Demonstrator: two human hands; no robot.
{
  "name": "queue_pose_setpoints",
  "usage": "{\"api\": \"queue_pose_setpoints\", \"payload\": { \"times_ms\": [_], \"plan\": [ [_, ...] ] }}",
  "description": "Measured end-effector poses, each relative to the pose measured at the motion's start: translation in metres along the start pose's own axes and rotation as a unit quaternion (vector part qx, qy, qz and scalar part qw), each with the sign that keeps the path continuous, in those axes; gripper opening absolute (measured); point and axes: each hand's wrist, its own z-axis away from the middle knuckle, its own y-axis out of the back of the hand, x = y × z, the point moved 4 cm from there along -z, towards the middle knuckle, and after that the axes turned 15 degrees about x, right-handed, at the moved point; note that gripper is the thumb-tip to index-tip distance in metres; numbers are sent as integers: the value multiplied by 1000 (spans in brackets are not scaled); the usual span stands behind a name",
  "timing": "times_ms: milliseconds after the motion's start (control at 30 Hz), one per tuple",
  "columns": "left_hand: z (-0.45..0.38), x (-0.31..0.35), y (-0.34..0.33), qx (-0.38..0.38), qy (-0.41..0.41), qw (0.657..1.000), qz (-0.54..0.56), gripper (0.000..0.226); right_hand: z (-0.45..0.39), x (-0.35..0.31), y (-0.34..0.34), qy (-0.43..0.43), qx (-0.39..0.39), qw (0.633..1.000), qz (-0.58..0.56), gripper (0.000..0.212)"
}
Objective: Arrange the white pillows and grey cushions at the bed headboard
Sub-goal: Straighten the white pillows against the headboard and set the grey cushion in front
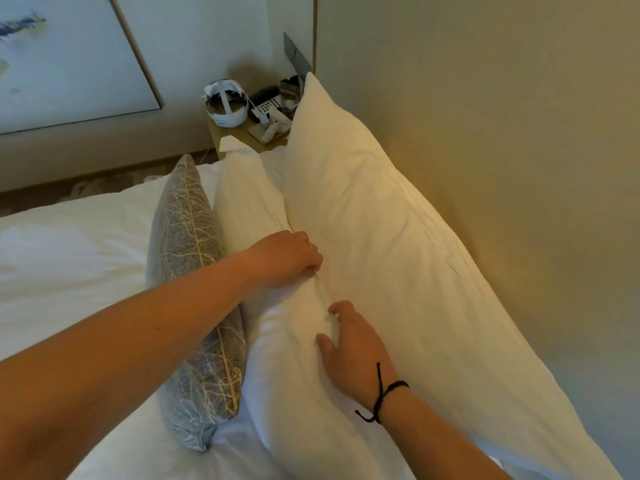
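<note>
Far left: framed picture point(69, 57) on wall, white bed point(69, 258) below it. Grey cushion point(194, 306) w/ pale leaf-vein print stands on edge on the bed, leaning against front white pillow point(277, 358). Left hand point(287, 258) reaches over the cushion; fingers curled down, pinching fabric at that pillow's top edge. Right hand point(349, 344), black cord at wrist, lies on same pillow nr its top edge, fingers loosely spread & relaxed, tips touching fabric, not gripping. Back white pillow point(381, 237) stands behind, propped against beige headboard point(519, 168) along bed's head edge. Beyond the bed's far edge, nightstand point(239, 136) w/ white headset point(227, 103), phone point(268, 102), other small bits too unclear to tell.
</note>
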Motion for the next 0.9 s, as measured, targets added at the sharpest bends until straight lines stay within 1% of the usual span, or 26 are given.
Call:
{"api": "queue_pose_setpoints", "payload": {
  "times_ms": [100,167,233,333,433,533,600,733,800,900],
  "plan": [
    [-4,-11,1,-28,46,996,69,20,-53,-16,-16,-30,4,998,-58,28],
    [-6,-21,3,-31,65,992,107,16,-81,-25,-26,-25,5,997,-70,22],
    [-9,-34,4,-28,71,990,115,16,-103,-29,-35,-16,2,997,-71,19],
    [-16,-63,1,-52,78,994,57,17,-128,-30,-47,-22,-2,997,-74,18],
    [-23,-97,-7,-90,57,994,-35,28,-146,-34,-61,-23,-12,996,-83,10],
    [-28,-128,-13,-115,51,986,-109,36,-162,-43,-73,-17,-22,995,-98,3],
    [-31,-143,-15,-125,50,980,-147,44,-174,-51,-75,-4,-24,995,-92,8],
    [-42,-171,-10,-98,50,968,-225,38,-194,-60,-63,3,10,998,-59,25],
    [-46,-192,-8,-89,72,957,-265,40,-196,-62,-56,47,21,998,-32,26],
    [-51,-224,0,-78,143,948,-274,47,-191,-64,-49,125,10,991,39,24]
  ]
}}
